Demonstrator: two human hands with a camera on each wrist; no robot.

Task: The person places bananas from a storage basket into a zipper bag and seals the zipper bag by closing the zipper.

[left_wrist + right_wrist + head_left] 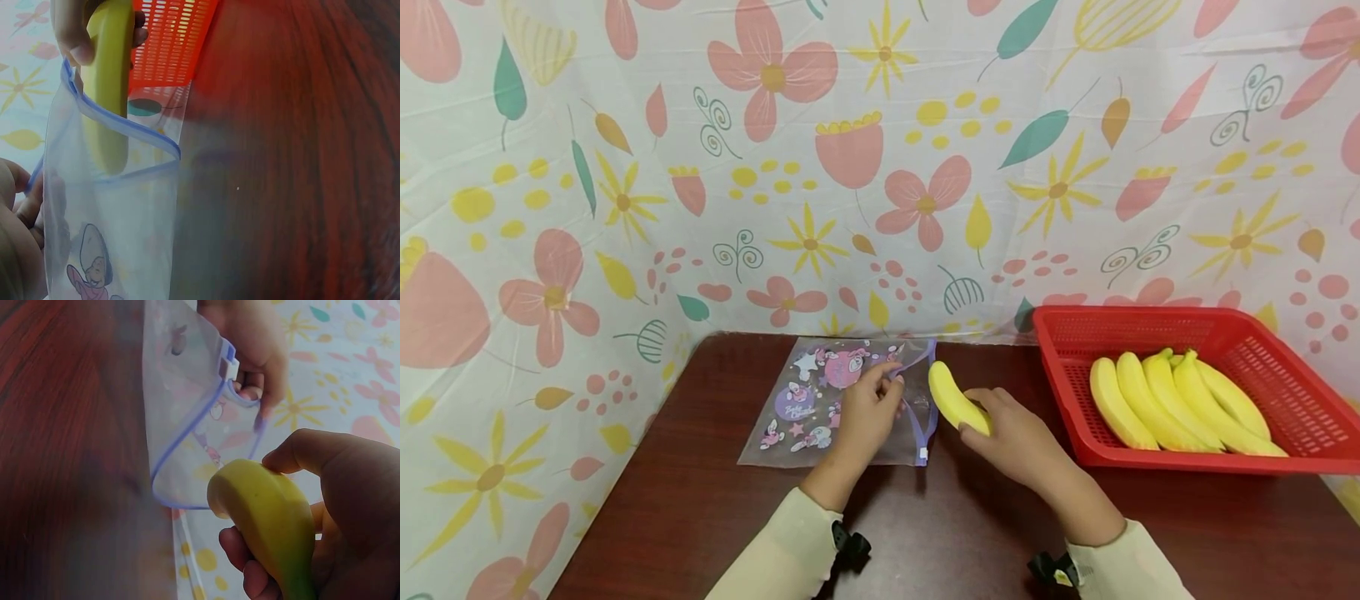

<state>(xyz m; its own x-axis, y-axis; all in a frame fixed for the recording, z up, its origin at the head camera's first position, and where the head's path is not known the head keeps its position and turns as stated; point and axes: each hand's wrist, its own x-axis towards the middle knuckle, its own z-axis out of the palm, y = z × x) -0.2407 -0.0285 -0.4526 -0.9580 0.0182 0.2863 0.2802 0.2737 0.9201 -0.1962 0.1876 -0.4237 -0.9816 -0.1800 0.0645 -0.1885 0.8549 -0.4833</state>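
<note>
The left hand [868,408] is pinching the purple rim [134,129] of the plastic bag [820,398] and spreading its mouth, while the right hand [1018,437] is gripping a banana [953,398] just outside that opening, where aiming the free end [938,372] squarely at the middle should avoid snagging.

A curved yellow banana [953,398], greenish at its gripped end, tilts with its blunt tip toward the gaping mouth of a clear bag [816,412]. Printed with pink and purple cartoons, the bag lies flat across its body, its purple-blue zip edge lifted.
</note>
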